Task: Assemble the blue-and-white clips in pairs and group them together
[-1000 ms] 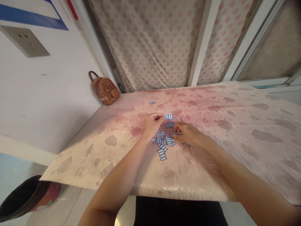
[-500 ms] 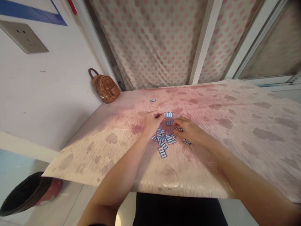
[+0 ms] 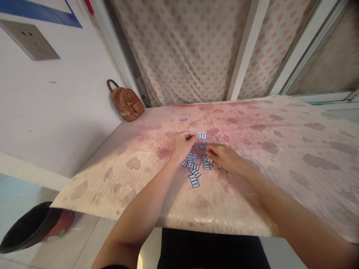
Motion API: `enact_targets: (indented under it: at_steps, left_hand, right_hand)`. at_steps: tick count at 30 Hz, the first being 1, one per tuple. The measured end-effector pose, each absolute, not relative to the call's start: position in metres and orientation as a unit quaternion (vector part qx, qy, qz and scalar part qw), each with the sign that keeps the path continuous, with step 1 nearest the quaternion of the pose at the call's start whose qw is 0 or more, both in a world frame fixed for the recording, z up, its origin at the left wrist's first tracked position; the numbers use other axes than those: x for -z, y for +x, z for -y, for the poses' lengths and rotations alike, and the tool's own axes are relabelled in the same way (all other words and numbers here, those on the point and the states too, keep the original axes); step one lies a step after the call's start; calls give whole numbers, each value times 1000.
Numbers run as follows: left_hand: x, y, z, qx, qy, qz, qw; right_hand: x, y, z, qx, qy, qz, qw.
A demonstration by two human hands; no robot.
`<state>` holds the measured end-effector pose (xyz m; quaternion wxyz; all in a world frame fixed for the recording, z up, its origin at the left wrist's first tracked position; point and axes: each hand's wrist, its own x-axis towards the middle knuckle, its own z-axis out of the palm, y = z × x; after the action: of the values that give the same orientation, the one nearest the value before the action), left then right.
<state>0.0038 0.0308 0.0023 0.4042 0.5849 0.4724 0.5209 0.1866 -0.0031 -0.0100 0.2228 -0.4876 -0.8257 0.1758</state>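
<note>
My left hand (image 3: 182, 145) pinches the left end of a short row of small white, blue-edged pieces (image 3: 202, 136), held up over the table. What is printed on them, if anything, is too small to tell. My right hand (image 3: 223, 155) is lowered at the right of a loose pile of the same pieces (image 3: 193, 164), fingers curled down against its upper right part. Whatever lies between those fingertips is hidden. A few similar pieces (image 3: 203, 146) lie between the two hands, and a single piece (image 3: 223, 170) rests under my right wrist.
A small group of pieces (image 3: 183, 119) lies farther back on the patterned tablecloth (image 3: 134, 186). A brown mini backpack (image 3: 127, 102) leans by the wall at the back left. A dotted curtain (image 3: 185, 52) hangs behind the table; a dark bin (image 3: 30, 226) stands on the floor at left.
My right hand has shifted slightly down and left onto the pile, and pieces there now lie differently. One piece near my right wrist is gone from its spot. My left hand holds still.
</note>
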Motion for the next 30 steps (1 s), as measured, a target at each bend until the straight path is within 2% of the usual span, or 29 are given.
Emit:
enact_targets:
  at_steps: [6,11,14,19,30]
  left_hand:
    - [-9,3,-26,-511,573,-493,409]
    - [-2,5,-28,-524,587,-467,403]
    - [4,8,-28,-525,592,-448,415]
    - [7,15,-22,-525,581,-431,448]
    - [1,20,-15,-516,568,-424,481]
  right_hand:
    - [5,191,-2,-200,-500,771,338]
    - [-3,189,2,-381,-480,661,433]
    - [-7,186,5,-435,-466,605,477]
    - [-10,183,9,-412,-493,577,504]
    - [-5,183,11,-304,-540,633,465]
